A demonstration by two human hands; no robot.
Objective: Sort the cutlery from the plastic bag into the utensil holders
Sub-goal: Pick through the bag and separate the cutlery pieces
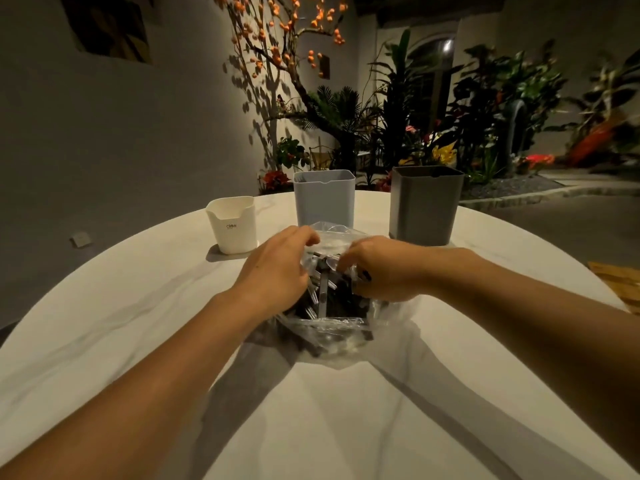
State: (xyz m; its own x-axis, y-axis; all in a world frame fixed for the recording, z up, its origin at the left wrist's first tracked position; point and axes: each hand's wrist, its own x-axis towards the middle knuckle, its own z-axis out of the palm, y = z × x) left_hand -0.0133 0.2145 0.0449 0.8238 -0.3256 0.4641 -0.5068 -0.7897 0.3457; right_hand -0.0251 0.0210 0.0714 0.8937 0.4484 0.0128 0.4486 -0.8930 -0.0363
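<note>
A round white table [138, 323] stands before lit garden plants, bearing a white holder [232, 225], a pale blue holder [323, 199] and a dark grey holder [425, 204] in a row. Just in front, the left hand [277, 268] and right hand [381, 268] pinch opposite edges of the clear plastic bag [332, 327] of cutlery [322, 292]. The mouth is best drawn apart evenly, the bag kept resting on the table, lest the film tear.

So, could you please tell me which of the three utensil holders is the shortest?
The white holder at far left; the light grey holder and dark grey holder both stand taller.
</note>
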